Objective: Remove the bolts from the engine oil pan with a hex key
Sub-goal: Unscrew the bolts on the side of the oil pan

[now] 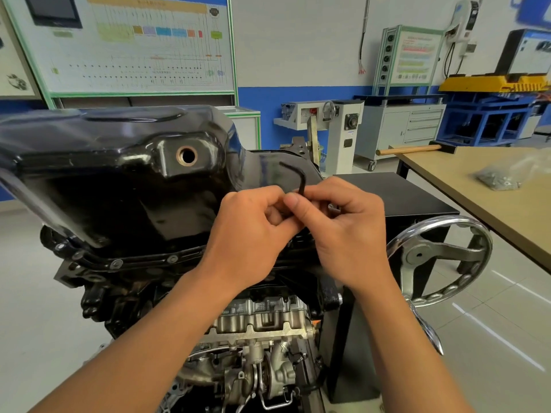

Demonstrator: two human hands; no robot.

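A glossy black oil pan (119, 174) sits on top of an upturned engine, with an open drain hole facing me. Bolts (116, 264) line its near flange. A black L-shaped hex key (299, 180) stands above my two hands, its bent end pointing up and left. My left hand (253, 234) and my right hand (343, 228) meet at the pan's right end. Both have their fingers curled round the key's lower shaft. The key's tip and the bolt under it are hidden by my fingers.
A chrome handwheel (441, 260) of the engine stand juts out just right of my right hand. A wooden table (507, 210) at the right carries a plastic bag of fasteners (501, 180) and a mallet (417, 149). Cabinets and training boards stand behind.
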